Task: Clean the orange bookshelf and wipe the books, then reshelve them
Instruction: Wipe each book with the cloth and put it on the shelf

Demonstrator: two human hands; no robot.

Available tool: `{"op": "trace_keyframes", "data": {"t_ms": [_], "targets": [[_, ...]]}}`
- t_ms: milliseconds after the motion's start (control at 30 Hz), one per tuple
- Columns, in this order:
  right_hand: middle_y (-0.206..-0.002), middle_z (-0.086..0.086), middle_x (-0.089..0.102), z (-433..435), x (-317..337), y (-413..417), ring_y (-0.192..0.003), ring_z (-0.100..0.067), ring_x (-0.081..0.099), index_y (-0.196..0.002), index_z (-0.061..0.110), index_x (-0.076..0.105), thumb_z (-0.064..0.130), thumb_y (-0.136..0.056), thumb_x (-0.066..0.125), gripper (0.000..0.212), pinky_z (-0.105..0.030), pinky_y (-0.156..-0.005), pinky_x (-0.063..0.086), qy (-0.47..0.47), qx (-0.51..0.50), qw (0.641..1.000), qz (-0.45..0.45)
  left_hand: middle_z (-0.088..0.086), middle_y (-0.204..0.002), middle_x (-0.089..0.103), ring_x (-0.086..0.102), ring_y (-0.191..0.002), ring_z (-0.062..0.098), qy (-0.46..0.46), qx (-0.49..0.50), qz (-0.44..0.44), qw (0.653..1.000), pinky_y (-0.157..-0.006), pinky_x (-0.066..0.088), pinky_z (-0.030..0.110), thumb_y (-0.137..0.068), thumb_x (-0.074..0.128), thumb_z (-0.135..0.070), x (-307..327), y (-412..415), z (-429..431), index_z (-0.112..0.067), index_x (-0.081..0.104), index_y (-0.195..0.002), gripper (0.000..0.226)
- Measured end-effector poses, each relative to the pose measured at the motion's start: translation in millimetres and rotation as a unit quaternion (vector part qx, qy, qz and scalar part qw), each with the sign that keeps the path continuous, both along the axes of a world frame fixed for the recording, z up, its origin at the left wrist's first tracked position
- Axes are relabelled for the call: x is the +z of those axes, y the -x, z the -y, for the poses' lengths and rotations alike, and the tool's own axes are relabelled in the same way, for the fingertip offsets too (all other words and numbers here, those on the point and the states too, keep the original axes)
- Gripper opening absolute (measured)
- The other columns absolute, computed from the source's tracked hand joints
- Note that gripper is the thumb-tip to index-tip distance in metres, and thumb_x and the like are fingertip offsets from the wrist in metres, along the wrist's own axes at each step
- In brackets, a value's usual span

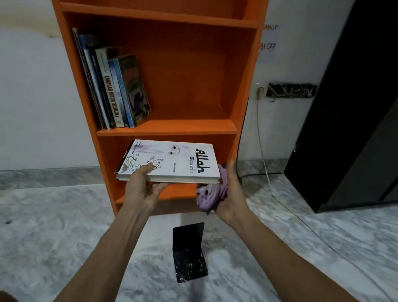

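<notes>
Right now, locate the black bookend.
In the head view, the black bookend stands on the marble floor before the orange bookshelf, below the held white book.

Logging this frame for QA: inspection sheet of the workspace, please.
Surface: grey marbled floor.
Job's things: orange bookshelf; row of books leaning at the middle shelf's left; white book held flat before the lower shelf; purple cloth.
Clutter: black bookend on the floor before the shelf.
Grippers: left hand grips the white book's near edge; right hand holds the cloth at its right end.
Cables: white cable runs from the wall socket to the floor.
Surroundings: white wall; black cabinet at right.
</notes>
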State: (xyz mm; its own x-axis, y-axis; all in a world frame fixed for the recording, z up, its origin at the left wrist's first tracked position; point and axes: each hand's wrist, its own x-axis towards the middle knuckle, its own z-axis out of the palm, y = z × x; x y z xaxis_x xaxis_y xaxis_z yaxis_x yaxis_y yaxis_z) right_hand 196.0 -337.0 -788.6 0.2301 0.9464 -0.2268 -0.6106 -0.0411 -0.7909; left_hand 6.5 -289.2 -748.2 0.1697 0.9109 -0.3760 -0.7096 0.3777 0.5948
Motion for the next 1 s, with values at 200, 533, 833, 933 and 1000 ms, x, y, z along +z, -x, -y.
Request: {"op": "trace_keyframes", "data": {"t_ms": [200,533,833,933,1000], "targets": [[-0.114,-0.017,0.072,-22,49,36,-0.102,-0.034,0.070,-0.118,0.001,0.064,0.014,-0.082,0.077,0.040,-0.051,-0.091,0.055,0.001,-0.085,0.996,-0.041,0.020,-0.124,0.063,0.066,-0.099,0.032,-0.046,-0.025,0.058,0.997,-0.067,0.060,0.048,-0.089,0.061,-0.010,31,-10,13,-0.006,0.057,-0.121,0.032],[-0.105,-0.019,0.074,-42,147,-24,-0.100,-0.029,0.071,-0.100,0.003,0.071,0.021,-0.085,0.075,0.024,-0.050,-0.095,0.054,-0.084,-0.017,0.996,-0.007,0.018,-0.110,0.070,0.068,-0.100,0.033,-0.160,-0.164,-0.069,0.971,-0.078,0.058,0.051,-0.077,0.068,-0.051,93,44,-23,-0.008,0.063,-0.115,0.058],[-0.108,-0.019,0.073,-85,174,-29,-0.089,-0.031,0.074,-0.112,0.008,0.070,0.039,-0.087,0.071,0.039,-0.046,-0.076,0.061,-0.070,0.067,0.994,0.047,0.020,-0.116,0.068,0.065,-0.107,0.038,-0.208,-0.275,-0.267,0.900,-0.098,0.048,0.054,-0.079,0.074,-0.028,129,32,-62,-0.001,0.061,-0.121,0.052],[-0.115,-0.018,0.071,-103,180,-28,-0.095,-0.031,0.072,-0.115,0.010,0.072,0.051,-0.087,0.066,0.050,-0.049,-0.091,0.056,-0.086,0.090,0.991,0.059,0.020,-0.115,0.069,0.063,-0.109,0.041,-0.220,-0.226,-0.266,0.911,-0.092,0.052,0.052,-0.082,0.071,-0.031,122,24,-71,-0.001,0.061,-0.123,0.052],[-0.119,-0.017,0.070,-111,183,-23,-0.098,-0.030,0.072,-0.123,0.011,0.067,0.050,-0.092,0.058,0.051,-0.047,-0.084,0.059,-0.113,0.121,0.983,0.077,0.018,-0.111,0.071,0.068,-0.099,0.036,-0.226,-0.183,-0.253,0.923,-0.075,0.060,0.042,-0.087,0.066,-0.030,118,19,-78,-0.003,0.064,-0.119,0.042]]}}
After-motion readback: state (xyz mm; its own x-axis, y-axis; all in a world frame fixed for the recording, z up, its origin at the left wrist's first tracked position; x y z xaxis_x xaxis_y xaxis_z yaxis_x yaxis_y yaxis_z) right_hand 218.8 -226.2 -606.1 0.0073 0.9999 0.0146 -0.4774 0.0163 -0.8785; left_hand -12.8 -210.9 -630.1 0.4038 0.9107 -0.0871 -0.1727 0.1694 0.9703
